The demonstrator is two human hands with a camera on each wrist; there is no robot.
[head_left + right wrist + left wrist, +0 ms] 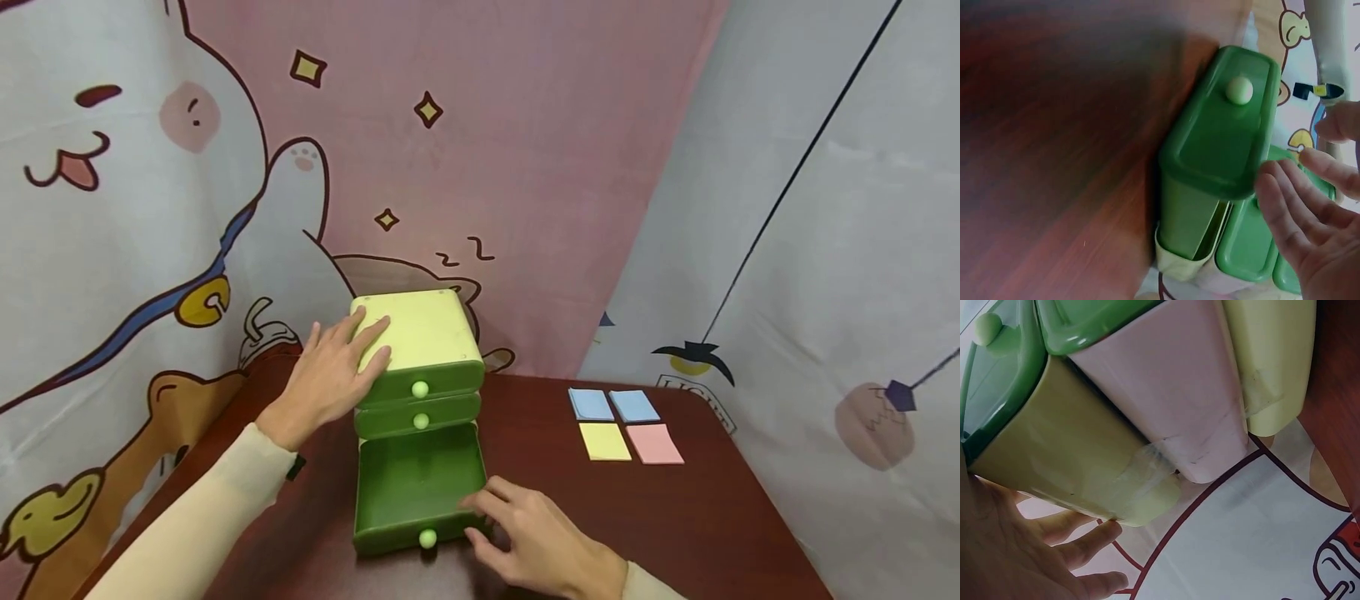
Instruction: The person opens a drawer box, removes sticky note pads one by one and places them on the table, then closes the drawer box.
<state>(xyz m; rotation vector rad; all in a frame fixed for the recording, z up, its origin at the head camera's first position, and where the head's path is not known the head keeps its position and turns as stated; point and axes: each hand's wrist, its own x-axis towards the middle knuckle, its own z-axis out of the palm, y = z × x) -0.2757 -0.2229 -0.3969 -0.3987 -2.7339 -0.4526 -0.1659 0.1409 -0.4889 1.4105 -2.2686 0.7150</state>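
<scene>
A small chest of drawers (420, 329) with a pale yellow top and green fronts stands on the table. Its bottom drawer (390, 537) is pulled out, showing a bare green inside; the two drawers above are pushed in. My left hand (330, 371) rests on the left part of the chest's top with fingers spread. At the right front corner of the bottom drawer is my right hand (540, 537), fingers loosely bent at the rim and pinching nothing. In the right wrist view its fingertips (1269, 181) are by the drawer front (1219, 134); contact is hard to tell.
On the table's right side lie two blue sticky note pads (591, 405), a yellow pad (604, 442) and a pink pad (655, 443). A cartoon-printed cloth (510, 167) hangs behind the dark red-brown table (720, 525).
</scene>
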